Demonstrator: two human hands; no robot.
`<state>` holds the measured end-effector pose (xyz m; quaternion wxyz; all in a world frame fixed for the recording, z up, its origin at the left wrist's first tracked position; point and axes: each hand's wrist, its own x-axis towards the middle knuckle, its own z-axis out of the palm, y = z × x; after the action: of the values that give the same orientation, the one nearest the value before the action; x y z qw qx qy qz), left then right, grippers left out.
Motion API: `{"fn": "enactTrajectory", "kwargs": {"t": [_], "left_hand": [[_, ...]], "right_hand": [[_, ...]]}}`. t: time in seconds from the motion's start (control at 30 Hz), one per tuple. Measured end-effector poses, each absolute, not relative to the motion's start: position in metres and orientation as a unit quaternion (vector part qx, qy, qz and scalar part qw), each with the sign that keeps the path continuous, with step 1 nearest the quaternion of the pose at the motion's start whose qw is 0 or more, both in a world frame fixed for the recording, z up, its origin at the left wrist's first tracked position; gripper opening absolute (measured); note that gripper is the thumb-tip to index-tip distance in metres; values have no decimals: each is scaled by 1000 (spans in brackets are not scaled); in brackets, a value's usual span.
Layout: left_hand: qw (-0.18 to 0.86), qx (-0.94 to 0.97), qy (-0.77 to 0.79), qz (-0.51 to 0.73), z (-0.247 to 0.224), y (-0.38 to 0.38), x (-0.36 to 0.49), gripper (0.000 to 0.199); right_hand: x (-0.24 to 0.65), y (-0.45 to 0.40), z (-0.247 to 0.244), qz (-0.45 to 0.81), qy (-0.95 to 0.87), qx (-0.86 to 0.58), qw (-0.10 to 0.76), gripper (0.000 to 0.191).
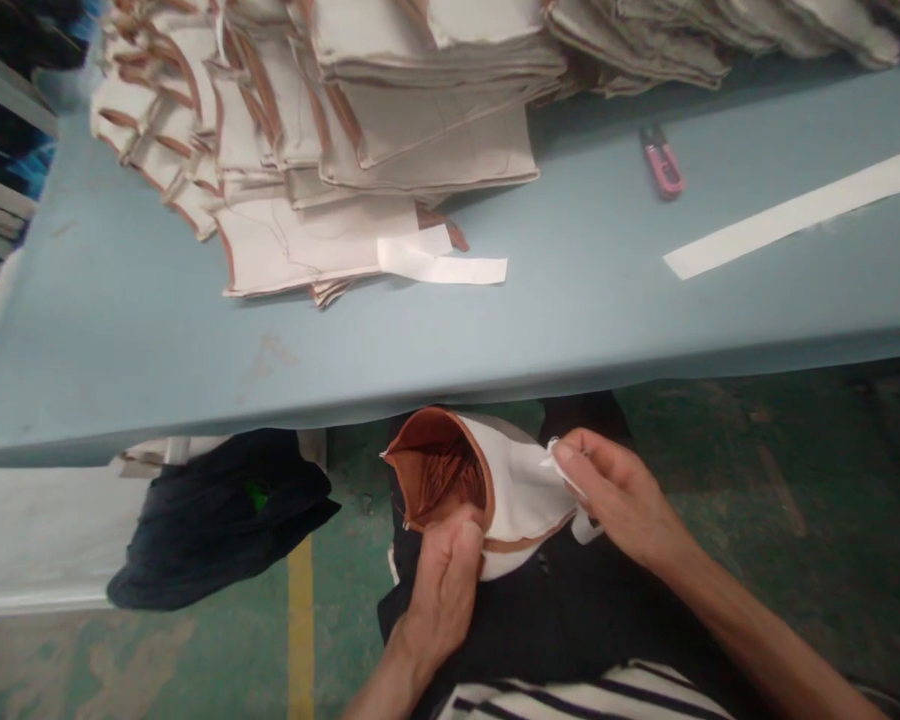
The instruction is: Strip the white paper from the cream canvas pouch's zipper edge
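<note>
A cream fabric piece [521, 470] with brown edging and a brown lining lies over my lap, its round opening facing left. My left hand [448, 570] is closed on the lower rim of that opening. At the piece's right end my right hand [619, 490] pinches a small white strip [566, 468] between thumb and fingers. Another white bit [586, 526] shows just under the right hand.
Stacked cream pieces with brown edging [427, 130] cover the back left of the blue-grey table [570, 320]. Pink snips [661, 163] and a long white strip [795, 213] lie at right. Short white strips [465, 268] rest near the stacks. Dark cloth [217, 530] hangs lower left.
</note>
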<state>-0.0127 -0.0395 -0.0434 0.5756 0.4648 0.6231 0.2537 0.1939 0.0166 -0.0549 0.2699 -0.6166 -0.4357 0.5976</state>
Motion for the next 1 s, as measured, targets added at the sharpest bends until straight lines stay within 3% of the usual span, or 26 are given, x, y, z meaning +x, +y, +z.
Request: {"fn": "enactTrajectory", "kwargs": {"t": [0.2, 0.3, 0.4, 0.57, 0.73, 1.0], "left_hand": [[613, 570, 501, 221, -33, -40, -26, 17], [560, 642, 483, 202, -31, -43, -31, 17], [481, 706, 490, 171, -34, -48, -28, 3], [395, 741, 509, 189, -34, -39, -11, 20], [436, 624, 590, 268, -9, 3, 0, 20], [538, 550, 539, 341, 16, 30, 2, 23]], "right_hand": [[176, -3, -52, 664, -431, -567, 228, 47], [167, -8, -56, 679, -427, -556, 218, 45], [166, -7, -60, 676, -425, -557, 227, 48], [176, 5, -52, 642, -426, -578, 267, 54], [195, 20, -5, 544, -457, -623, 328, 47], [186, 32, 56, 375, -624, -570, 380, 24]]}}
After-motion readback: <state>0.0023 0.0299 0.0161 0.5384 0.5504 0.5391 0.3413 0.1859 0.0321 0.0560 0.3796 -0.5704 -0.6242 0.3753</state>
